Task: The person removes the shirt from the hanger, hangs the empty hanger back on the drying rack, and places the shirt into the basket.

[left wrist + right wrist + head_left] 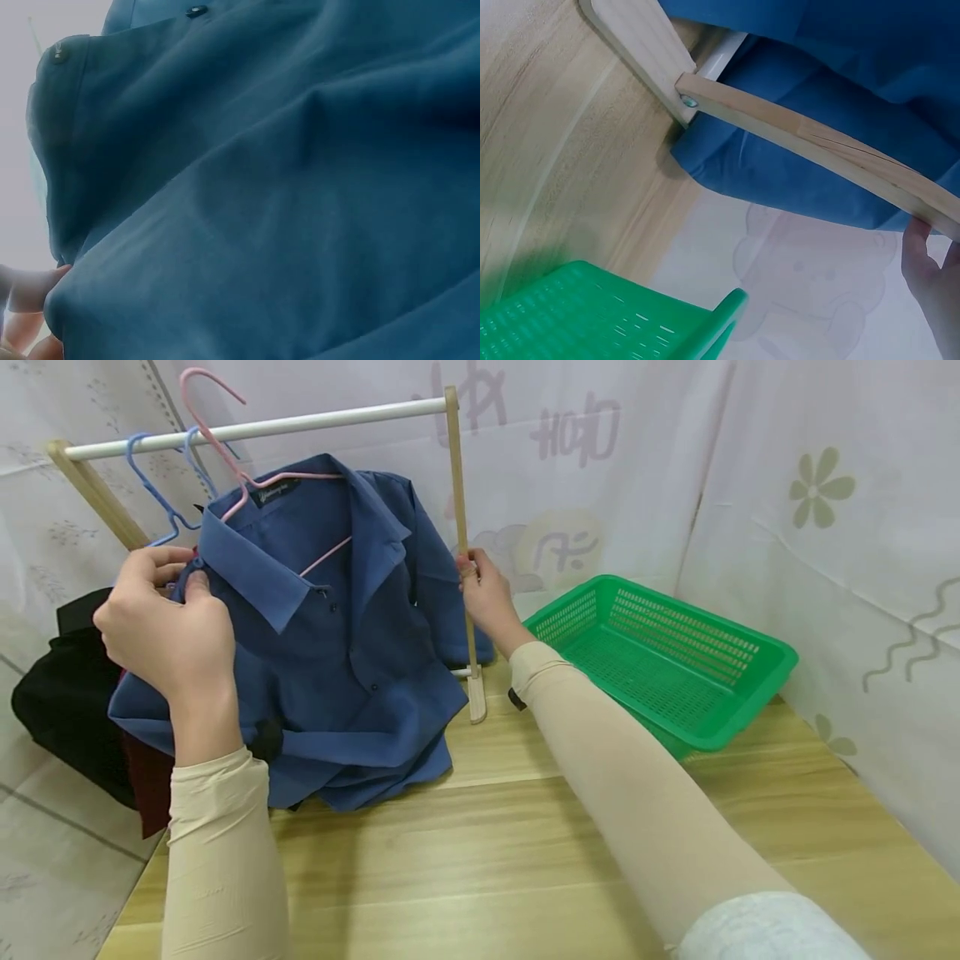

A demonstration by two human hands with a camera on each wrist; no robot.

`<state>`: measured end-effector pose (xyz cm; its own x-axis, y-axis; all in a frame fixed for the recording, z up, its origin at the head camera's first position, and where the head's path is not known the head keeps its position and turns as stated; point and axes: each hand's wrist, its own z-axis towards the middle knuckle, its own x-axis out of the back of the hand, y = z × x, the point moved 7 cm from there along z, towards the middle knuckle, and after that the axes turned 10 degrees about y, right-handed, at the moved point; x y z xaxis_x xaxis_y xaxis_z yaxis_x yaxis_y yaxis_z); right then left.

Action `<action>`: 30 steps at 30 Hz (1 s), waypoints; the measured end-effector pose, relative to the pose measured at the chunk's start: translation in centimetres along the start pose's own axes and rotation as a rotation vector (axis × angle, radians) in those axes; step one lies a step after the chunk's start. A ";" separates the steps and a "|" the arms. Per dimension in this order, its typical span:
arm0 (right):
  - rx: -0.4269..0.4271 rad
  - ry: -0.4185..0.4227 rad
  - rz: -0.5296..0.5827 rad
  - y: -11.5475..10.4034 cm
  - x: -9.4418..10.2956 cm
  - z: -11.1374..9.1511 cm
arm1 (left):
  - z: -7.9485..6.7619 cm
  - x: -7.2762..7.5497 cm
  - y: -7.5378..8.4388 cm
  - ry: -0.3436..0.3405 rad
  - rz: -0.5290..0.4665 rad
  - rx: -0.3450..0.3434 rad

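A blue collared shirt (315, 652) is on a pink hanger (231, 467), its front partly unbuttoned. The hanger's hook rises above the white rail (322, 421) and overlaps it in the head view. With thumb and fingers my left hand (168, 627) pinches the shirt near its shoulder; fingertips also show at the cloth's edge in the left wrist view. My right hand (489, 597) holds the right wooden post (458, 485) of the clothes rack between thumb and fingers. The shirt's lower part drapes in folds down to the table.
Two blue hangers (148, 485) hang on the rail at the left, with black (71, 693) and dark red (146, 781) garments below. A green plastic basket (750, 647) stands on the wooden table (465, 868), right of the rack. A white printed curtain (645, 410) backs the table.
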<state>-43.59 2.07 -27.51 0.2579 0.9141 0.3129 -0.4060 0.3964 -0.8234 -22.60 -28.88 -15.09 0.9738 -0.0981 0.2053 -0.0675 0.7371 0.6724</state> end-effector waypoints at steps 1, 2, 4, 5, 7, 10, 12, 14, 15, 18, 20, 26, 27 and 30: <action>-0.003 0.000 -0.001 0.1 0.0 0.1 | -0.2 0.2 0.0 0.007 -0.007 -0.003; -0.004 0.002 -0.003 0.1 0.1 0.2 | -0.4 0.5 0.0 0.011 -0.014 -0.005; -0.002 0.004 -0.009 0.1 0.1 0.2 | -0.7 1.0 -0.1 0.021 -0.025 -0.002; 0.005 0.008 -0.009 0.0 0.2 0.3 | -0.9 1.3 -0.2 0.027 -0.031 -0.003; 0.015 0.012 -0.018 -0.1 0.2 0.4 | -1.3 2.0 -0.3 0.039 -0.047 -0.007; 0.024 0.010 -0.033 -0.1 0.2 0.6 | -1.6 2.9 -0.6 0.067 -0.076 -0.021; 0.028 0.007 -0.042 -0.1 0.1 0.6 | -1.7 3.6 -0.9 0.088 -0.101 -0.034; 0.030 0.007 -0.050 0.0 0.1 0.7 | -1.9 4.2 -1.3 0.104 -0.128 -0.051; 0.034 0.010 -0.055 0.0 0.1 0.7 | -1.9 4.6 -1.5 0.114 -0.142 -0.061; 0.042 0.020 -0.064 0.1 0.2 0.8 | -1.9 5.8 -2.3 0.136 -0.181 -0.073; 0.044 0.029 -0.073 0.3 0.3 0.9 | -2.0 6.7 -2.8 0.150 -0.200 -0.067; 0.008 -0.010 -0.039 0.7 0.7 1.0 | -2.0 9.4 -3.8 0.139 -0.210 0.026; -0.002 -0.031 -0.030 0.7 0.9 0.9 | -2.1 9.7 -3.9 0.137 -0.209 0.045; -0.022 -0.101 -0.050 0.8 1.6 0.3 | -2.3 10.6 -4.6 0.132 -0.207 0.089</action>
<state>-43.79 3.83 -27.50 0.1875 0.8975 0.3990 -0.3753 0.4409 -0.8153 -11.46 -31.79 -17.62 0.9883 -0.1485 -0.0337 0.1230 0.6484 0.7513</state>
